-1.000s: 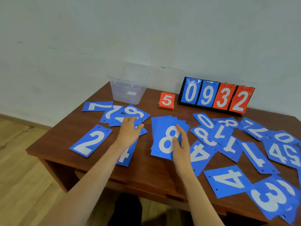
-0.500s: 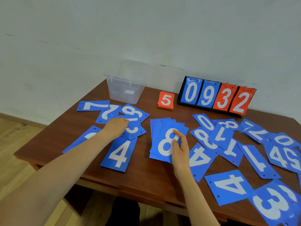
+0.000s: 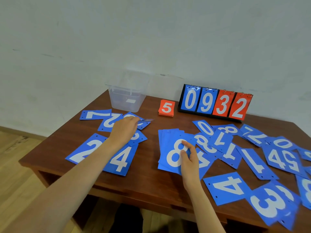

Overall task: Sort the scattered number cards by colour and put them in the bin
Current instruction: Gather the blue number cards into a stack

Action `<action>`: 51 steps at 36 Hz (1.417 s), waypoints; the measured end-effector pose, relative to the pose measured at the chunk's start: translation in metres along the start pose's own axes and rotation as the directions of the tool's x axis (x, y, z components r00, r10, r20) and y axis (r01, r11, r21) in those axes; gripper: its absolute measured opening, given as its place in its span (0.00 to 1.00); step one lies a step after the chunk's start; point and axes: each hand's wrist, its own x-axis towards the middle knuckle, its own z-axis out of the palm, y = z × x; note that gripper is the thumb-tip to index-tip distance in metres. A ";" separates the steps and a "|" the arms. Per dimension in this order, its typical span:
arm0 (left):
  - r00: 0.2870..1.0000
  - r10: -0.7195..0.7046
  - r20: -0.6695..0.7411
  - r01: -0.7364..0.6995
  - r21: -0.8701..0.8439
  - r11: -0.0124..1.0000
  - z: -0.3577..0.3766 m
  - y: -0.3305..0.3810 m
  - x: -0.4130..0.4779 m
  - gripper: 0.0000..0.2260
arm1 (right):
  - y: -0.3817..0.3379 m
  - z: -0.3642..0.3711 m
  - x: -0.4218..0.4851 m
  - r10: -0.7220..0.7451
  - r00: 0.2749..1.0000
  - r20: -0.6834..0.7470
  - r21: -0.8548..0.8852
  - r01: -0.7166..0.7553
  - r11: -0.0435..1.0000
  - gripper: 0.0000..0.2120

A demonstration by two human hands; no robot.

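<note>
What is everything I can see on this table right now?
table: one, brown wood, foreground
bin: one, clear plastic, back left
red stack: one pile, red, 5 on top, left of the scoreboard
scoreboard: one, black frame, blue 0 and 9, red 3 and 2, back right
blue stack: one pile, blue, 8 on top, centre
loose cards: many, blue, scattered left and right, overlapping
lifted card: one, blue, near the bin
left hand: pinches the lifted card
right hand: rests on the blue stack

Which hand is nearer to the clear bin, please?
Left. The left hand pinches a blue card just in front of the clear bin; the right hand rests on the 8 stack, farther off.
</note>
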 end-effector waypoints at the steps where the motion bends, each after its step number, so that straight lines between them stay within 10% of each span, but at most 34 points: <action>1: 0.991 0.015 -0.130 -0.029 -0.111 0.993 -0.003 0.007 -0.005 0.08 | 0.001 -0.003 -0.001 0.008 1.000 -0.004 0.004 -0.008 1.000 0.14; 4: 0.939 0.032 -0.341 -0.143 -0.306 0.941 -0.015 0.039 -0.022 0.09 | 0.002 -0.014 -0.006 0.018 1.000 -0.020 0.016 -0.017 1.000 0.13; 16: 1.000 -0.013 0.029 0.031 -0.937 0.348 -0.018 0.146 -0.081 0.11 | -0.006 -0.061 -0.022 -0.016 0.997 -0.076 0.128 0.026 0.991 0.13; 24: 0.988 0.131 0.080 -0.010 -0.819 0.574 -0.002 0.165 -0.089 0.15 | -0.008 -0.072 -0.028 -0.086 0.995 -0.051 -0.047 0.084 0.995 0.23; 32: 0.979 -0.157 0.133 0.205 -0.687 0.697 -0.002 0.138 -0.087 0.17 | -0.013 -0.051 -0.037 -0.154 0.988 -0.004 -0.025 0.154 0.988 0.30; 43: 0.669 -0.596 0.444 0.598 0.154 0.786 -0.011 0.023 -0.096 0.40 | -0.012 -0.029 -0.039 -0.105 0.994 0.043 -0.111 0.109 0.988 0.20; 51: 0.578 -0.580 0.575 0.636 0.128 0.761 -0.018 0.010 -0.089 0.45 | -0.006 -0.026 -0.036 -0.105 0.994 0.040 -0.171 0.110 0.979 0.13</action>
